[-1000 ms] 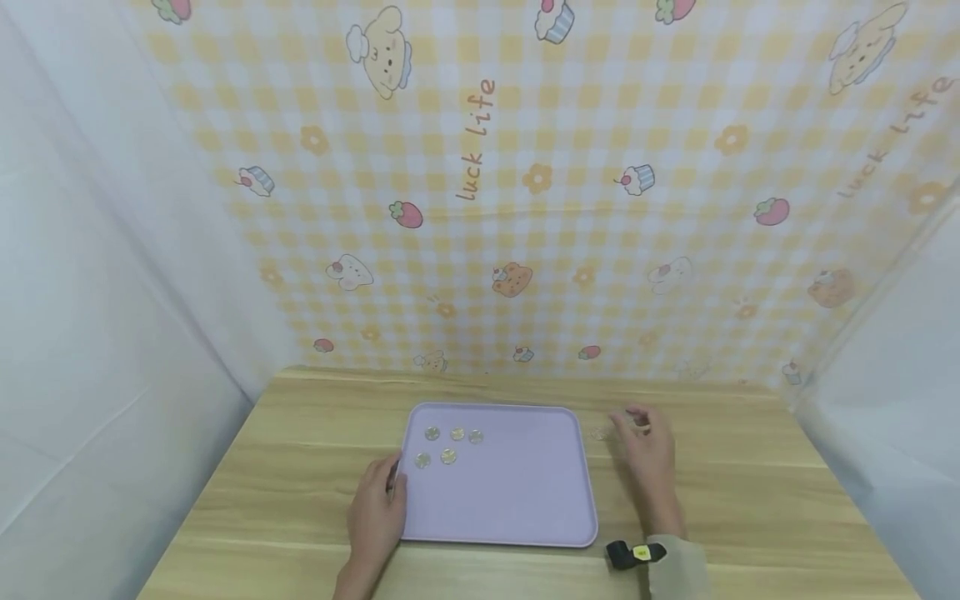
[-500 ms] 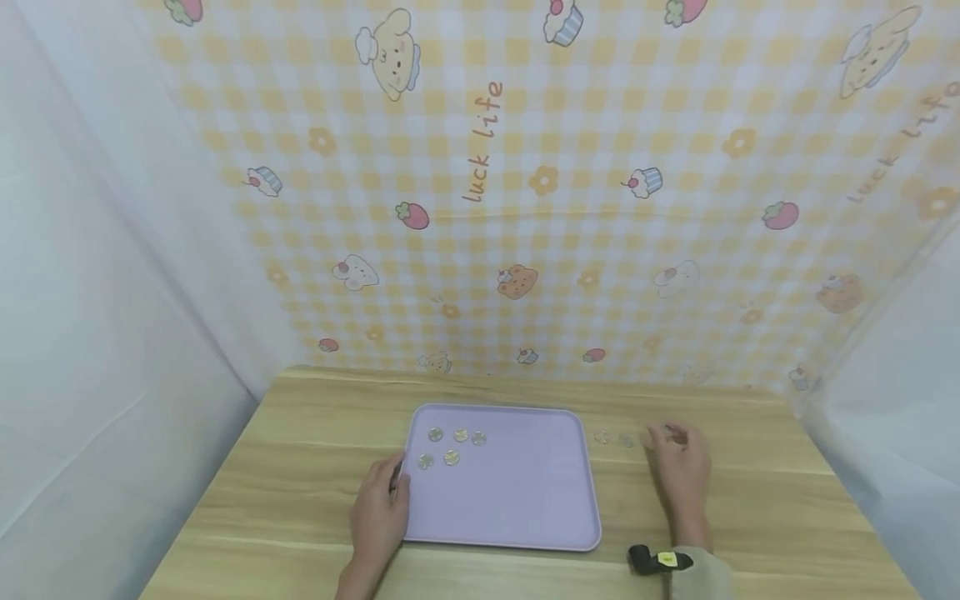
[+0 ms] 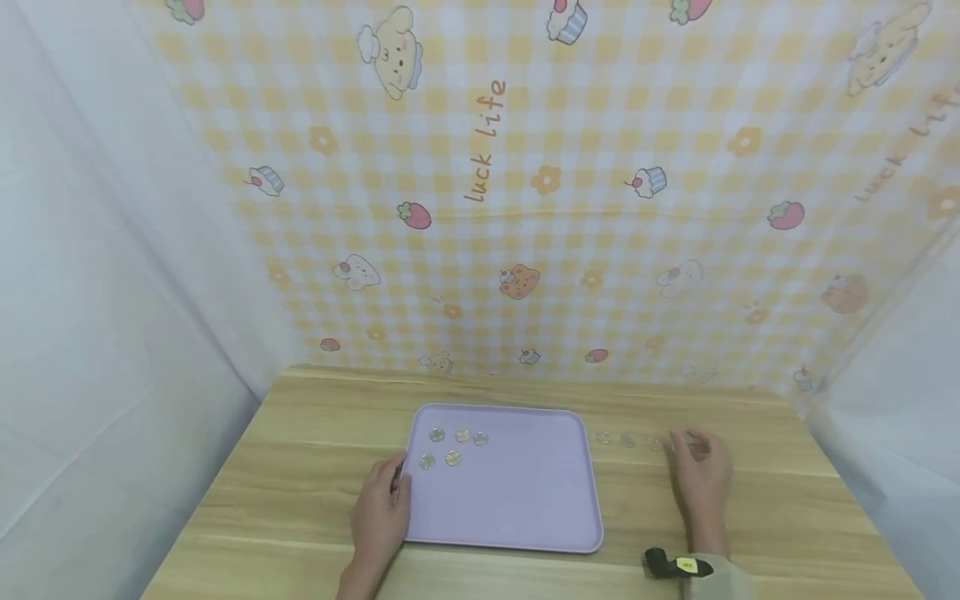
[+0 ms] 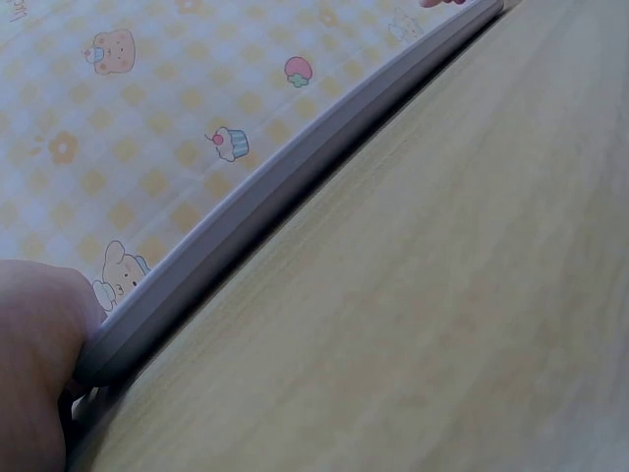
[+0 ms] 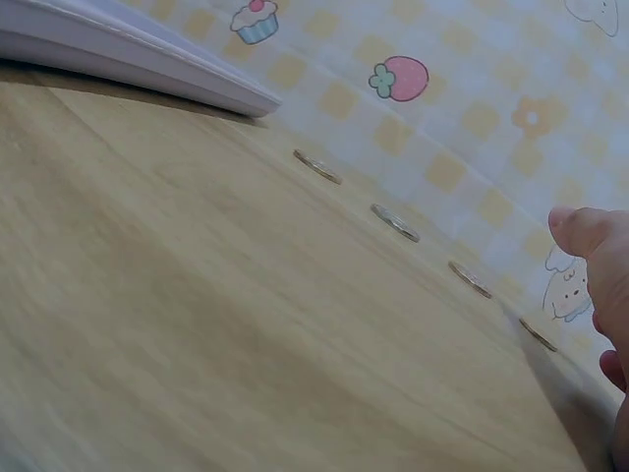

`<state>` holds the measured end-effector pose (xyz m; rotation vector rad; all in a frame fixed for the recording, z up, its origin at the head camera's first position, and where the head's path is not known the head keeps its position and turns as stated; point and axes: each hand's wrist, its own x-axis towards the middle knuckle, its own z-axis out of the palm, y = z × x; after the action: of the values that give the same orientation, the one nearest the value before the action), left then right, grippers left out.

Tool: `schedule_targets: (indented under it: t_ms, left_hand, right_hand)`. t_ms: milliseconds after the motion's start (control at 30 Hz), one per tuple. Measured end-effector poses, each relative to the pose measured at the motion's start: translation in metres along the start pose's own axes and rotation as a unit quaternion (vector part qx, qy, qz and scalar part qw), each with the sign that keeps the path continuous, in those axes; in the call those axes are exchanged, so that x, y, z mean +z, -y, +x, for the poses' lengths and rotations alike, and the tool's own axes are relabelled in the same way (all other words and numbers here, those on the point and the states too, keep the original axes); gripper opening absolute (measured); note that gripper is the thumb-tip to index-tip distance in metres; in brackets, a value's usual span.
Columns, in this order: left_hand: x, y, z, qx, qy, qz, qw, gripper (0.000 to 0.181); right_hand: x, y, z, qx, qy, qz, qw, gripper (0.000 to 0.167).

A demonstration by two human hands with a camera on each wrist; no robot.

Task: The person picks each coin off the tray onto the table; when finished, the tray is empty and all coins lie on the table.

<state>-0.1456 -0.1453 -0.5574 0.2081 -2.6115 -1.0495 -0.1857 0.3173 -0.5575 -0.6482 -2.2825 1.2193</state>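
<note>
Head view: left hand [image 3: 381,510] clamped on left edge of purple tray [image 3: 517,508], with five coins [image 3: 453,458] in its far left part; right hand [image 3: 703,477] near a row of coins [image 3: 627,439], thumb and fingers apart. Left wrist view: patterned cloth [image 4: 147,147] behind tray. Right wrist view: four coins lined on table [image 5: 246,295].

The tray [image 3: 528,500] is plain lavender. The coins [image 3: 453,458], on it and to its right, look a mix of silver and pale gold, though they're too small from here to be sure. Light tan tabletop [image 3: 315,442], with streaky wood grain. The far cloth [image 3: 585,237] is yellow-and-white gingham with red strawberries [image 3: 415,215], blue-striped cupcakes [image 3: 649,182], orange flowers [image 3: 547,180] and brown lettering [image 3: 486,142]. White sheets [image 3: 112,292] left and right; a beige sleeve [image 3: 717,581]; a black wrist strap [image 3: 660,563], yellow label [image 3: 687,567].
</note>
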Motion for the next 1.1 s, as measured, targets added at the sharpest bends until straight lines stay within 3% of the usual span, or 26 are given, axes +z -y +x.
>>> schedule_targets:
  t_ms: [200,400,867,1100]
  left_hand:
    - [0.001,-0.001,0.0,-0.009,0.01,-0.003,0.9999,0.039]
    - [0.0,-0.001,0.0,0.004,-0.001,-0.005,1.0,0.038]
    - [0.001,0.0,0.001,-0.008,0.006,-0.002,0.9999,0.038]
    - [0.001,0.0,0.0,-0.011,0.008,0.0,0.9999,0.038]
  right_hand:
    - [-0.016,-0.015,0.007,0.016,0.008,-0.007,0.9998,0.058]
    - [-0.029,-0.016,0.009,0.002,-0.019,-0.024,0.9995,0.049]
    - [-0.03,-0.015,0.01,-0.069,-0.02,-0.122,0.99,0.033]
    - [-0.029,-0.018,0.009,-0.047,-0.003,-0.164,0.9852,0.038]
